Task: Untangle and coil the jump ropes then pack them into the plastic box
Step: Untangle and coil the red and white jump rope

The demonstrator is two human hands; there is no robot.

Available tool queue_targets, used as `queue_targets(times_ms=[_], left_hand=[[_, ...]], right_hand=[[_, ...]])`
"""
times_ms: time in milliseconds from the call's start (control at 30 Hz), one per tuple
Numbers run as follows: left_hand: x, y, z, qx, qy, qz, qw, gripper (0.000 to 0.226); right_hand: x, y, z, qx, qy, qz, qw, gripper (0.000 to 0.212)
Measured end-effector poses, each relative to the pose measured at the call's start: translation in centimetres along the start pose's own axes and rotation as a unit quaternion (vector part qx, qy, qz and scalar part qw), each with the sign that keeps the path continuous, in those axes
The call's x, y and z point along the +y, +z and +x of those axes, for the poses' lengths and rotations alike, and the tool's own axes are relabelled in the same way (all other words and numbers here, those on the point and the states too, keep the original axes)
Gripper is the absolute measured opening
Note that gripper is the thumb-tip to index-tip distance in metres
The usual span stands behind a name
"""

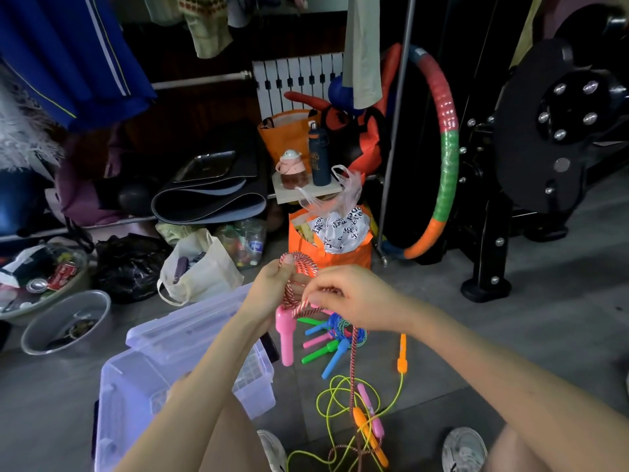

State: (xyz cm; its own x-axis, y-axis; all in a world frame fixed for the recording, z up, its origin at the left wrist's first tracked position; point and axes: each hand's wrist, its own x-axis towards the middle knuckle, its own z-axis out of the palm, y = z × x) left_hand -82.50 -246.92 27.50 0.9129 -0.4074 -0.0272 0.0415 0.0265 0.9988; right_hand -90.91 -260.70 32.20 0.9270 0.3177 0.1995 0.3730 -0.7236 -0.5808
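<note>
Two hands work one red-and-white jump rope (308, 308) above the floor (510, 335). The left hand (277, 279) grips its coiled loops and the right hand (350, 298) pinches a strand. Its pink handle (285, 335) hangs beside the clear plastic box (183, 379). A blue rope (340, 327) lies on the grey tiles, and a striped hoop (449, 137) leans in the cluttered room.

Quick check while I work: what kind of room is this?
Likely a cluttered home storage or workout corner: clothes hang overhead, a segmented hula hoop leans beside a black exercise machine, and rolled mats lie low among bags.
</note>
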Motion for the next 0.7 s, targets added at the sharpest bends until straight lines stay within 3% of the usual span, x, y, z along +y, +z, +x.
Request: queue_targets(times_ms=[100,300,500,600,700], left_hand=[[-0.2,0.3,0.0,-0.057,-0.036,-0.065,0.996,0.039],[0.1,1.6,-1.2,-0.137,-0.084,-0.13,0.978,0.04],[0.1,1.9,-1.8,-0.182,-0.101,-0.114,0.971,0.042],[-0.1,1.9,-1.7,-0.201,-0.115,-0.106,0.967,0.036],[0.1,1.9,-1.7,-0.205,-0.125,-0.122,0.963,0.034]], right_hand=[[0.4,-1.2,1.0,0.011,0.058,0.085,0.995,0.016],[2.2,-3.3,2.0,0.053,0.125,0.144,0.98,0.012],[3.9,-5.1,2.1,0.117,0.128,0.021,0.985,0.025],[4.6,-5.4,2.0,0.192,0.161,-0.076,0.965,0.036],[5.7,-5.1,1.8,0.221,0.181,-0.075,0.956,0.04]])
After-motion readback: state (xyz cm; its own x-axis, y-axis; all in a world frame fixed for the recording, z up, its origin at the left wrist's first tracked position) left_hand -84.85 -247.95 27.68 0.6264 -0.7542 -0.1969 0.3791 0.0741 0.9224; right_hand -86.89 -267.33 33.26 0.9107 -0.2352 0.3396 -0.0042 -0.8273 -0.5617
